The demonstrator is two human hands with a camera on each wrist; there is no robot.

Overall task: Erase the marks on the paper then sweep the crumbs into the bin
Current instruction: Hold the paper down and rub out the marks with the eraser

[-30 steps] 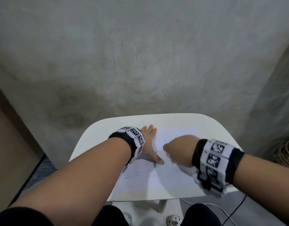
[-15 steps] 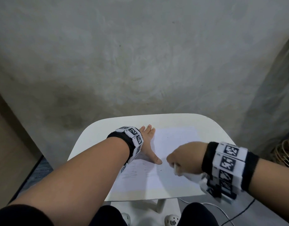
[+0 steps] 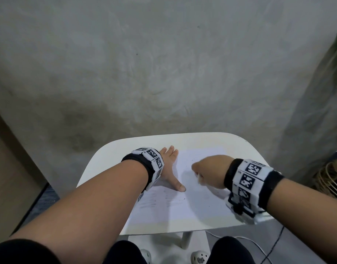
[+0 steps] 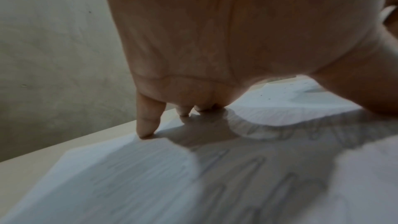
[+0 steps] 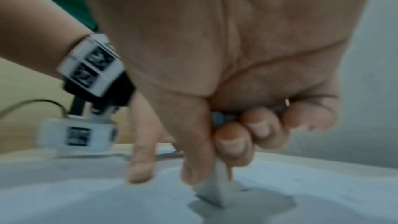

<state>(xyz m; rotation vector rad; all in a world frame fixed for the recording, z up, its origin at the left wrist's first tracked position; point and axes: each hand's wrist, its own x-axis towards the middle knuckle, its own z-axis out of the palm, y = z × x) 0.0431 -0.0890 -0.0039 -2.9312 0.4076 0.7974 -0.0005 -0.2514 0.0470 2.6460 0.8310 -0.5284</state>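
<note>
A white sheet of paper point(image 3: 198, 202) lies on the small white table point(image 3: 129, 149). Faint pencil marks point(image 3: 154, 201) show on its near left part. My left hand point(image 3: 170, 166) lies flat with spread fingers on the paper's left edge, fingertips point(image 4: 146, 129) pressing down. My right hand point(image 3: 207, 170) hovers over the paper's middle right, fingers curled around a white eraser point(image 5: 215, 192) whose lower end touches the sheet. Small dark crumbs point(image 4: 269, 98) dot the paper's far part. The bin is not in view.
A grey concrete wall point(image 3: 163, 73) rises right behind the table. A woven wicker basket point(image 3: 329, 178) stands on the floor at the right. A cable point(image 3: 268, 252) runs over the floor below the table's near right corner. My knees are under the near edge.
My right hand with the eraser slid toward me and rightward, then back up toward the paper's far middle. The left hand has stayed pressed on the sheet.
</note>
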